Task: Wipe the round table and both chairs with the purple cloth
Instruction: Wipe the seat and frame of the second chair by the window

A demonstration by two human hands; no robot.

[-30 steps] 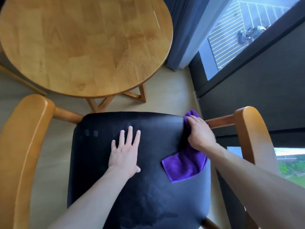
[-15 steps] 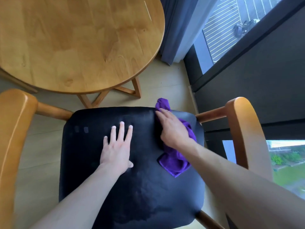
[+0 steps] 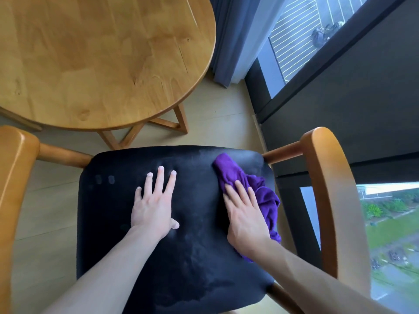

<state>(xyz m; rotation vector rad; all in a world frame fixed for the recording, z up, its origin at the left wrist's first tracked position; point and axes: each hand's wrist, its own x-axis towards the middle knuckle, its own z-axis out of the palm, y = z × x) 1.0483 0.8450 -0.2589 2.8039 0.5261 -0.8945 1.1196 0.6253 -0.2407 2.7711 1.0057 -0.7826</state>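
Below me stands a chair with a black padded seat and curved wooden armrests. A crumpled purple cloth lies on the seat's right side, reaching its far right corner. My right hand presses flat on the cloth with straight fingers. My left hand rests flat on the middle of the seat, fingers spread. The round wooden table stands beyond the chair at the upper left. A second chair is not in view.
A grey curtain hangs at the top middle. A dark window frame and floor-to-ceiling glass run along the right side. Pale wooden floor shows between the table legs and the chair.
My right hand has slid the cloth left along the seat's far edge, then drawn it back toward me and to the right. My left hand has stayed flat on the seat.
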